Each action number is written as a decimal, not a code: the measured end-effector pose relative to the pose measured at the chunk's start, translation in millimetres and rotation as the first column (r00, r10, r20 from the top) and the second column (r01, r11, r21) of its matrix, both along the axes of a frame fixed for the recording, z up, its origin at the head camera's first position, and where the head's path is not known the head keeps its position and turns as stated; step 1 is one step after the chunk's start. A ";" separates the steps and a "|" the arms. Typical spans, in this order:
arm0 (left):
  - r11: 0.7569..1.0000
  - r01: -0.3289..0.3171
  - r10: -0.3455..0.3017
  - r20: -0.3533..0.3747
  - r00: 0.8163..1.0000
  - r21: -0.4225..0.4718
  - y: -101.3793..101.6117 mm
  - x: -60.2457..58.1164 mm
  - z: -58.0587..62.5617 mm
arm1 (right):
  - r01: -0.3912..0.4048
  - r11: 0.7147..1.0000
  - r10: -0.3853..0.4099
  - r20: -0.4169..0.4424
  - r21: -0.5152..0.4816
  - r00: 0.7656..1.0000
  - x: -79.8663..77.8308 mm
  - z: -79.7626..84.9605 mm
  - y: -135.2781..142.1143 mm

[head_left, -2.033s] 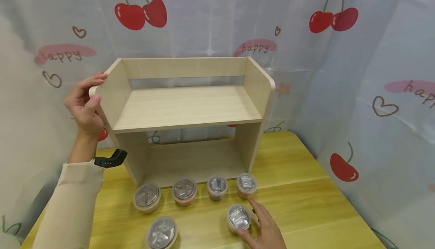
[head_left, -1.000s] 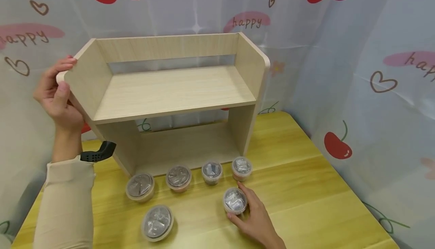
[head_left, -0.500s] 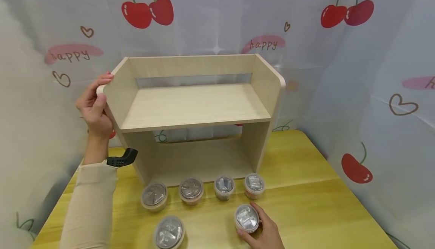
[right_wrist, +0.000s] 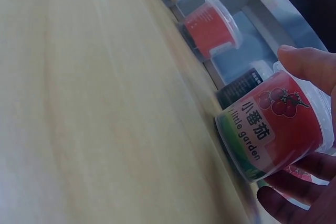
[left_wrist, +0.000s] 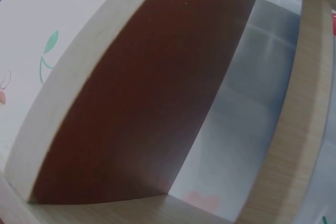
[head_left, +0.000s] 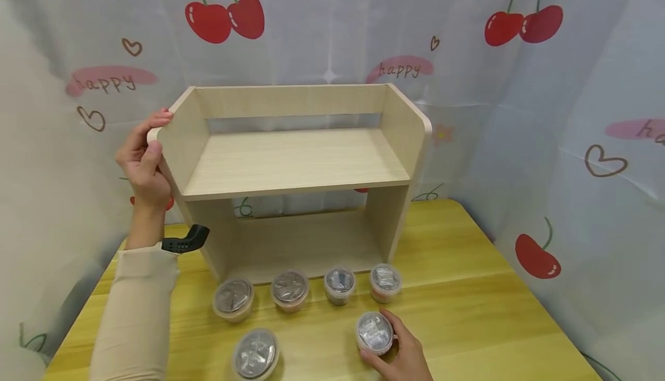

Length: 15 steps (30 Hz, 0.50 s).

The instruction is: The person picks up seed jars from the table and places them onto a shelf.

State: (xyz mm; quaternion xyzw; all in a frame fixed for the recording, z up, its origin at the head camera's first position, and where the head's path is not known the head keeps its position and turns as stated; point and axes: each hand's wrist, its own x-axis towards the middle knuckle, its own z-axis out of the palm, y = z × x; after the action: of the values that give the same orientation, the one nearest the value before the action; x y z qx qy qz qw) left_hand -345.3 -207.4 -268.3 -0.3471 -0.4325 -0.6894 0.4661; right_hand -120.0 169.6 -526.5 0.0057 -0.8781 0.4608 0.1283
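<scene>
My left hand grips the front upper corner of the left side panel of a pale wooden two-tier shelf; the left wrist view shows the shelf's boards but no hand. With thumb and fingers around its sides, my right hand holds a small round lidded plastic tub low over the table, in front of the shelf. In the right wrist view the tub carries a red and green label with tomatoes and the words "little garden"; the right hand curls round it from the right.
Along the shelf's front edge several lidded tubs stand in a row, from a wide tub at left to a small tub at right. Another wide tub stands nearer on the yellow wooden table. A cherry-print curtain hangs behind.
My right hand's fingers, loosely beside the tub two seconds ago, now wrap it. The left hand keeps its grip on the shelf. The head view dipped and came back up.
</scene>
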 end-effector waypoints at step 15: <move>0.998 0.016 -0.017 0.017 1.000 0.064 3.1 -3.5 0.9 | -0.009 0.999 0.016 -0.192 0.035 0.981 -1.1 15.1 0.8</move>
State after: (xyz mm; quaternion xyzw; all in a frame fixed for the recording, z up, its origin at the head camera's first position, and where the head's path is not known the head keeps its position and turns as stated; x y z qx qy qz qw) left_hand -348.8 -204.3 -267.4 -0.3295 -0.4117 -0.7096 0.4674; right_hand -121.1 170.5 -511.4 0.0578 -0.8692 0.4441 0.2096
